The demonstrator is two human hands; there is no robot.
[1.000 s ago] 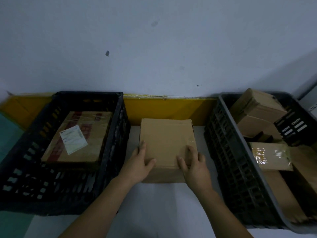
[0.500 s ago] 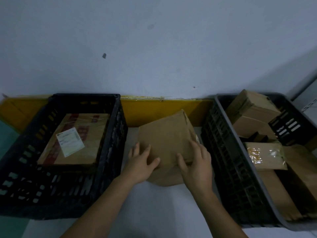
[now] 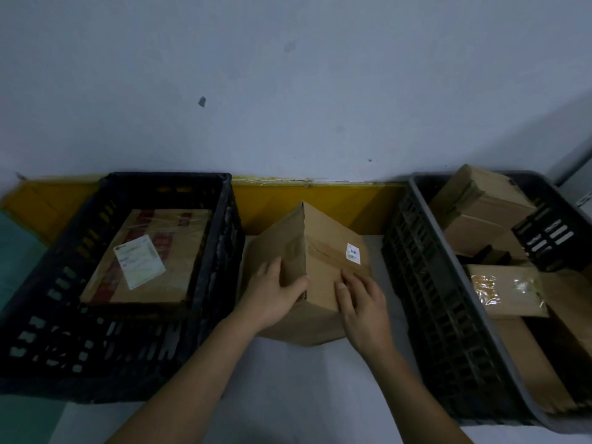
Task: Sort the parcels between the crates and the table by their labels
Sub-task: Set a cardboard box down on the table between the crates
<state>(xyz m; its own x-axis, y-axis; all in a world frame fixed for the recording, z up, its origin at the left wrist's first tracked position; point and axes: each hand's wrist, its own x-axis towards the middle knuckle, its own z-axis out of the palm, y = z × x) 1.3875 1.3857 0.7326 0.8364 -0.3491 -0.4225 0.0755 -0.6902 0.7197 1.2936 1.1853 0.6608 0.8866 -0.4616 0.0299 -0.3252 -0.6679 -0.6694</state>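
Observation:
A brown cardboard parcel [image 3: 323, 251] stands tilted on one edge on the white table [image 3: 288, 395], between two crates. A small white label [image 3: 353, 253] shows on its right face. My left hand [image 3: 272, 296] grips its left face and my right hand [image 3: 363, 306] presses on its right face near the front corner. The black crate [image 3: 205, 283] on the left holds a flat box [image 3: 147, 254] with red tape and a white shipping label. In the grey crate [image 3: 448, 315] on the right lie several brown parcels [image 3: 480, 206].
A yellow band [image 3: 320, 203] runs along the foot of the grey wall behind the table. A small black crate piece [image 3: 551, 235] lies inside the right crate. Bare table surface stretches in front of the parcel, between my forearms.
The parcel lay flat on the table a second ago. Both hands have tipped and turned it up on an edge, and a face with a small white label has come into sight.

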